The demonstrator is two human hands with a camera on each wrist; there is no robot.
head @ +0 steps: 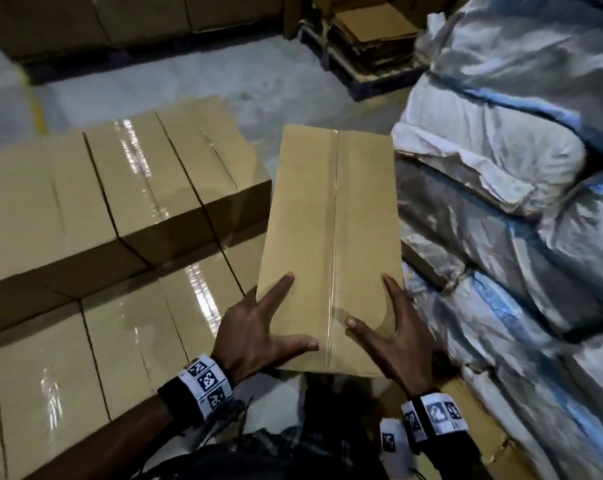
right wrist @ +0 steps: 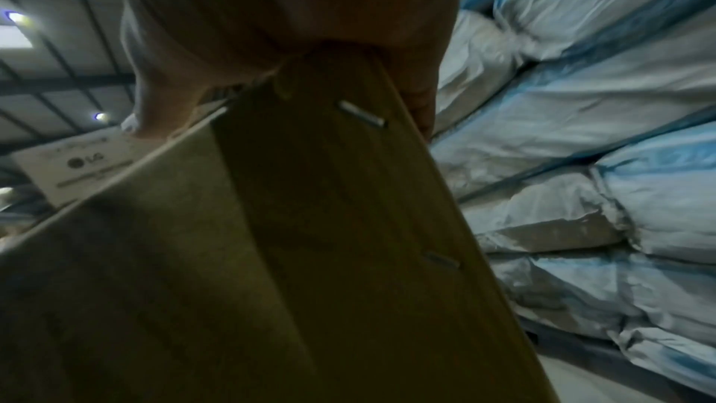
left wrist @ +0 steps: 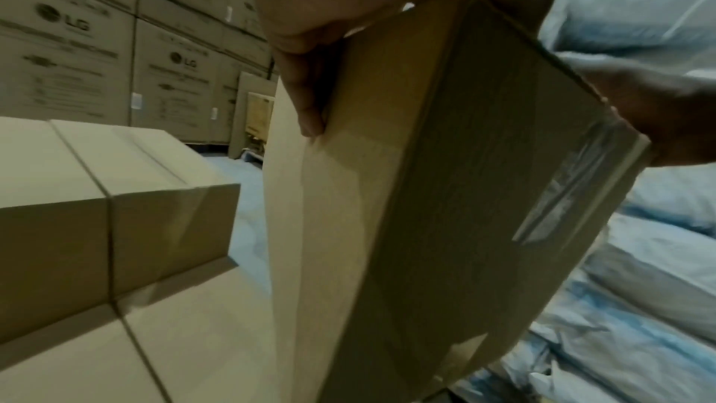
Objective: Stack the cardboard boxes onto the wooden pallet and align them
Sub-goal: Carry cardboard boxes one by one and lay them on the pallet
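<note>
I hold a long tan cardboard box (head: pixel 331 220) with a clear-taped centre seam in the air, its near end between both hands. My left hand (head: pixel 275 323) grips the near left corner, thumb and forefinger on top and the other fingers (left wrist: pixel 306 88) down the side. On the near right corner my right hand (head: pixel 376 310) grips the same way. The box (left wrist: pixel 426 195) fills the left wrist view, and its underside (right wrist: pixel 310 256) fills the right wrist view. Left of it stand stacked taped boxes (head: pixel 120 188) over a lower layer (head: pixel 102 341). No wooden pallet shows.
White and blue sacks (head: pixel 518 202) are piled high close on the right. Grey floor (head: pixel 223 81) lies beyond the stack. At the back, flattened cardboard (head: pixel 372 39) sits on a dark pallet. Tall printed cartons (left wrist: pixel 69 57) line the far wall.
</note>
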